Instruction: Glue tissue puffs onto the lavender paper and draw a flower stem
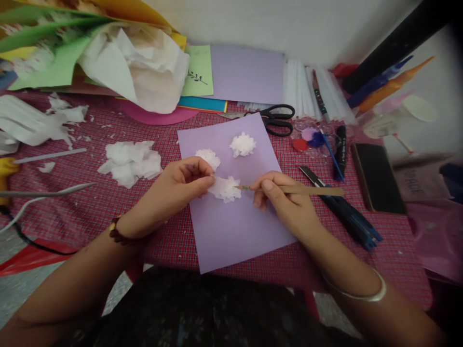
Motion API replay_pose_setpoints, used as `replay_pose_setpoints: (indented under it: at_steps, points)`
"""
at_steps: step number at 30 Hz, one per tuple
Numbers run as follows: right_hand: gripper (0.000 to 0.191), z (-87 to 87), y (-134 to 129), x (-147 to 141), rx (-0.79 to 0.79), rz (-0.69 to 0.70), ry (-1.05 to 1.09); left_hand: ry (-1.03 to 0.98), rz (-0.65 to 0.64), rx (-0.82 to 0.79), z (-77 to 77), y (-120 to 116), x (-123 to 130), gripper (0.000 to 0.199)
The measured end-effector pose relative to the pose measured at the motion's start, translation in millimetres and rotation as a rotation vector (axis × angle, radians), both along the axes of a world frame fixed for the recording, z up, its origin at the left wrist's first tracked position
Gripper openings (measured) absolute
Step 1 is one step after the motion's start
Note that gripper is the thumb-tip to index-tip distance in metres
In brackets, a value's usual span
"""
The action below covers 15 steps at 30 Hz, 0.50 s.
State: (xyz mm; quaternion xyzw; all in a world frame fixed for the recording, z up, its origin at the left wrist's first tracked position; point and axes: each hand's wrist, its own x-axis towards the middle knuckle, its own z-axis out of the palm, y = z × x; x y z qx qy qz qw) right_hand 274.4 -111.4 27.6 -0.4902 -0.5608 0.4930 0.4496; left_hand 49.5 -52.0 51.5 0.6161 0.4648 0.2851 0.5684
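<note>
Ruffled white paper piece point(227, 189), tan stick point(318, 191) apparently touching it, purple sheet point(238, 231) beneath

Wall point(231, 24) behind the table point(415, 284) was pale and plain, greyer toward the right. A red checked cloth point(170, 236) covered the tabletop. A black post point(394, 43) slanted across the upper right. Floor point(21, 294) at lower left was speckled grey. Light was soft, dimmer at the edges.

A dark phone point(378, 178) lies near a utility knife point(346, 212).
</note>
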Motion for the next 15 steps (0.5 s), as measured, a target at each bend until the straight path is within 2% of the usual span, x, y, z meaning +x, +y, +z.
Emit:
replay_pose_setpoints:
  at_steps: [4, 9, 15]
  points:
    - [0.025, -1.6, 1, 3, 0.022, 0.005, -0.066, -0.023, -0.077, -0.038, -3.4, -2, 5, 0.006]
    - [0.023, 3.1, -4, 0, 0.092, 0.040, -0.260, -0.062, -0.138, -0.056, -2.5, -7, 12, 0.007]
    - [0.021, 8.5, -9, -6, 0.173, 0.086, -0.374, -0.093, -0.218, -0.007, -2.0, -10, 11, 0.005]
